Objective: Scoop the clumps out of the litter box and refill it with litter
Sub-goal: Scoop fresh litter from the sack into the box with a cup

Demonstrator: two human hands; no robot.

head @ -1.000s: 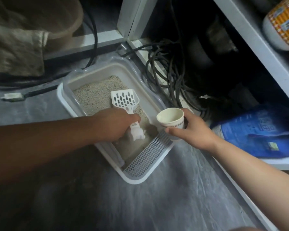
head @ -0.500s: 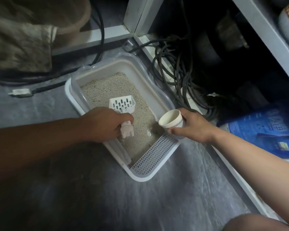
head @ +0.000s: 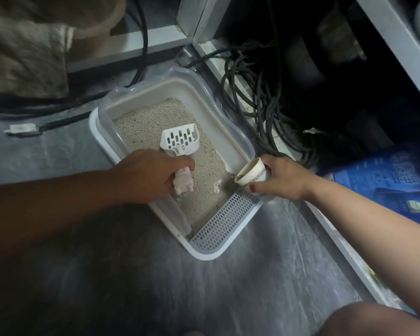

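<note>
Head camera looks down at a white plastic litter box (head: 100, 122) sitting on the grey floor (head: 252, 287). Pale grey litter grains (head: 141, 124) fill most of it, and a white grid step (head: 224, 223) sits at the near end.

Over the left side of the box, the left hand (head: 146, 178) is curled tight round the handle of a white plastic scoop with slots (head: 180, 139). Its slotted bowl is lifted and tipped up over the middle of the litter. I cannot see any clump in it.

At the right side, the right hand (head: 281, 180) has its grip round a small white paper cup (head: 250, 172). That cup leans on its side with its mouth low, just beside a dark clump (head: 228, 183) in the near right corner of the litter. Something dark shows inside the cup too.

I think the job now is to get that corner clump out. To do it well, slide the scoop low under the clump, not on top, so it does not break. Lift slowly and give a small shake so clean grains fall through the slots. Hold the cup steady and close, so nothing drops on the floor.

A blue bag (head: 386, 180) lies far right on a low shelf; it may be fresh litter, but I cannot tell. Black cables (head: 250, 93) are heaped just past the box.
</note>
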